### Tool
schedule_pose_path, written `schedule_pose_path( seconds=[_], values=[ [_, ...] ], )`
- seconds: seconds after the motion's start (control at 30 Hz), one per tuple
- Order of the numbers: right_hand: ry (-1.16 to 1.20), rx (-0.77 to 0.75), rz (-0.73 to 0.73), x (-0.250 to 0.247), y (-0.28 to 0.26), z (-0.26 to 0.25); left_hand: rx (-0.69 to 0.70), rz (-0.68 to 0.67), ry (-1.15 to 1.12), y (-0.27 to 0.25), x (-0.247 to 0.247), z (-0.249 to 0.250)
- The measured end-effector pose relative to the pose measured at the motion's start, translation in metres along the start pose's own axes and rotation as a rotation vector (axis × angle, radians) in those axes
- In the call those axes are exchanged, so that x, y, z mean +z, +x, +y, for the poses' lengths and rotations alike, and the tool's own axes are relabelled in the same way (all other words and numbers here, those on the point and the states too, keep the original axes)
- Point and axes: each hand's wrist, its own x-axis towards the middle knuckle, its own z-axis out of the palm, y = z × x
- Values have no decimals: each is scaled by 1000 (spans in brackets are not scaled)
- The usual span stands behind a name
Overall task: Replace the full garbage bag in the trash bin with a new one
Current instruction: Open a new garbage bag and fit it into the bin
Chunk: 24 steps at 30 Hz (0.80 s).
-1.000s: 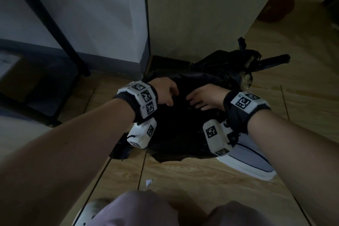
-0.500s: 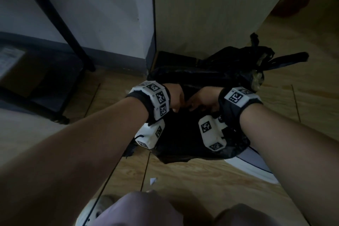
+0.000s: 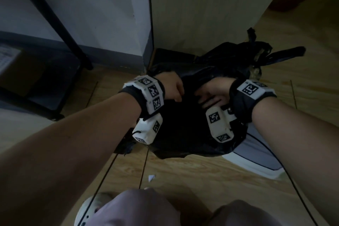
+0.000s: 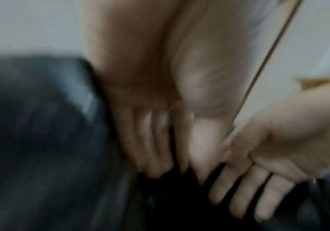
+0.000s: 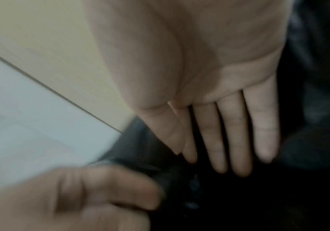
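Left hand (image 3: 173, 89) curled pinching the new black bag (image 3: 185, 130), right hand (image 3: 213, 93) flat, fingers straight: thin film likely tearing if overstretched.

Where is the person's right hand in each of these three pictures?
Head view: the right hand is right of centre, flat on the black garbage bag.
Left wrist view: right hand at lower right, fingers straight.
Right wrist view: right hand fills the upper middle.
Shared landmark: the black garbage bag under both hands.
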Motion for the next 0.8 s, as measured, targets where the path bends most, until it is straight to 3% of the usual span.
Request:
schedule_pose_path(
  seconds=[0.07, 0.17, 0.2, 0.3, 0.4, 0.47, 0.53, 0.73, 0.8],
  values=[
    [95, -76, 38, -11, -11, -5, 6, 198, -185, -5, -15, 1],
    [255, -219, 338, -35, -30, -9, -17, 563, -164, -11, -33, -14],
    [309, -238, 435, -44, -33, -7, -63, 585, -173, -11, -37, -23],
    [222, -213, 624, -63, -30, 11, -196, 354, -119, -9, -37, -46],
    [183, -70, 441, -59, -15, 35, -217, 217, -184, -8, -26, -56],
    [383, -11, 310, -50, -9, 51, -232, 205, -286, -5, -19, -60],
    [491, 20, 287, -45, 3, 65, -248, 196, -401, -3, -13, -61],
    [532, 14, 263, -44, 0, 74, -270, 176, -496, -4, -11, -59],
    [482, 3, 274, -44, -10, 77, -273, 268, -411, -7, -19, -54]
  ],
)
